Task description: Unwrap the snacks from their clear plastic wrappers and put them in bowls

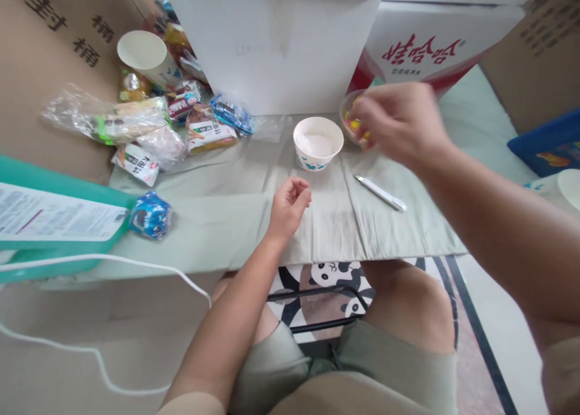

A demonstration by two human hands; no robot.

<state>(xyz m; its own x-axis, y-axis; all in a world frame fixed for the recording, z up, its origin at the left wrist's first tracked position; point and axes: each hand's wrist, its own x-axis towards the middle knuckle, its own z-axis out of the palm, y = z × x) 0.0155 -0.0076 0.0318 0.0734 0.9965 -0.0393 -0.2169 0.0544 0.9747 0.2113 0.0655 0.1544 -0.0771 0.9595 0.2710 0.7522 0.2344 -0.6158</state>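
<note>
A white paper bowl (318, 144) with a blue pattern stands on the cloth-covered table, with something white inside. Just in front of it rests my left hand (290, 203), its fingers curled in, with nothing seen in them. My right hand (399, 122), blurred by motion, is above a clear plastic bowl (343, 112) and hides most of it. Small yellow and red pieces (352, 124) show in that bowl. The right fingers are bent together; whatever they hold is hidden. A white utility knife (380, 193) lies below the right hand.
Snack packets (211, 128) and a paper cup (147, 55) crowd the left back. A green jug (58, 221) and a blue wrapped item (151, 214) are at the left. White boxes (276, 46) form the back; a blue container (548, 143) stands right. A white cable (136, 261) crosses the lower left.
</note>
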